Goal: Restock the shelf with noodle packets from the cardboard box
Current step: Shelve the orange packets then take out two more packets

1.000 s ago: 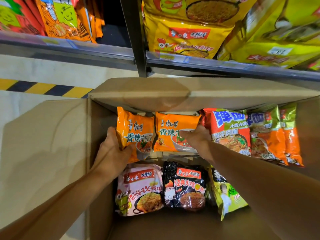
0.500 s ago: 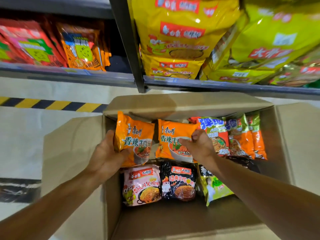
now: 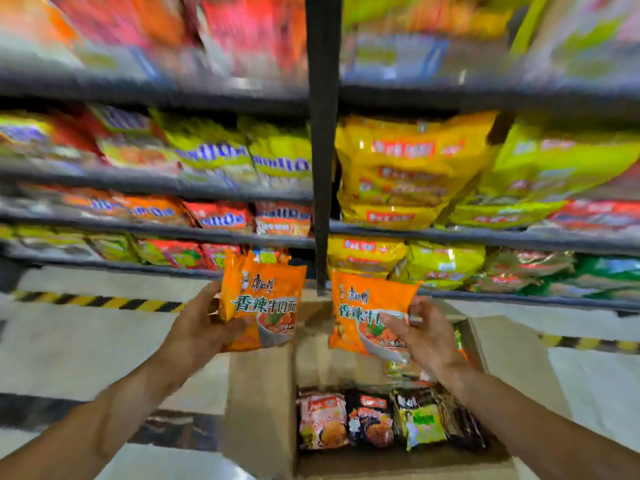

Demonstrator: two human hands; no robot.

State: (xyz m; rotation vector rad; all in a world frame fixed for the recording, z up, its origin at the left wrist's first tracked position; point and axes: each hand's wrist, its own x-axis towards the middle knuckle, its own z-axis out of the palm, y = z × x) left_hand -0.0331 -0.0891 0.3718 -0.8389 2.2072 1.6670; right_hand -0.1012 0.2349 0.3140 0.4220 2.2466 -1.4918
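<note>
Right, nearest to us the cardboard box (image 3: 263, 410) sits open on the floor, a row of packets standing along its near side: a pink packet (image 3: 322, 420), a black packet (image 3: 370, 422) and a green packet (image 3: 420, 422). Up above it, both hands are loaded! The left hand (image 3: 197, 330) grips an orange noodle packet (image 3: 265, 303), its fingers wrapped behind and the thumb across the front. The right hand (image 3: 427, 336) pinches a second orange packet (image 3: 369, 318) by its right edge, fingers clamped on the wrapper. Both packets are clear of the box, upright, faces toward us.

This looks like the carry to the shelf, early in the restock with plenty left in the box. To do it well, I'd say keep each packet upright and held by its seam or edge, because noodle blocks crush under a squeeze. Feed them in one side at a time.

Beyond the hands, mind the dark upright post (image 3: 323, 168), which stands right between the two packets. The lowest shelf rail (image 3: 138, 268) runs just behind the left packet, and its lip could snag a corner. The shelves above are blurred and look tightly stocked, so I cannot tell where a gap lies. The pale floor (image 3: 86, 334) to the left offers open room to swing.
</note>
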